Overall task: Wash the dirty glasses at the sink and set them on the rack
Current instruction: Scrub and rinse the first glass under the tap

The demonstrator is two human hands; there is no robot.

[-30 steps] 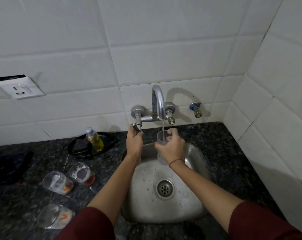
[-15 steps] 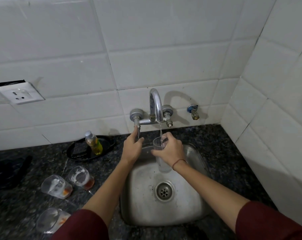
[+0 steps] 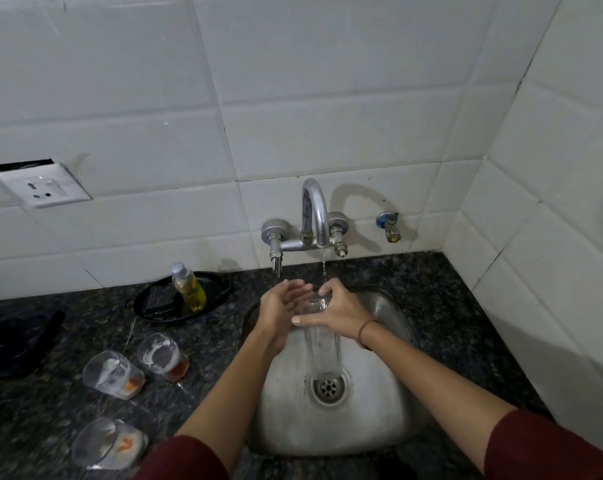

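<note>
My right hand point(image 3: 338, 315) grips a clear glass point(image 3: 322, 344) near its rim and holds it upright over the steel sink point(image 3: 372, 420), under a thin trickle from the tap point(image 3: 315, 216). My left hand point(image 3: 281, 310) hovers just left of the glass rim, fingers relaxed, holding nothing. Three dirty glasses with orange dregs stand on the dark counter at the left: one point(image 3: 163, 356) nearest the sink, one point(image 3: 113, 374) beside it, one point(image 3: 109, 443) at the front.
A yellow soap bottle point(image 3: 189, 289) lies in a black oval tray point(image 3: 147, 306) behind the glasses. A dark object point(image 3: 13, 341) sits at the far left. The tap lever point(image 3: 276, 258) points down. Tiled walls close in behind and to the right; a socket point(image 3: 42, 188) is on the wall.
My left hand has let go of the tap lever and come down beside the glass rim. The water stream has thinned to a trickle. The glass sits lower in the sink.
</note>
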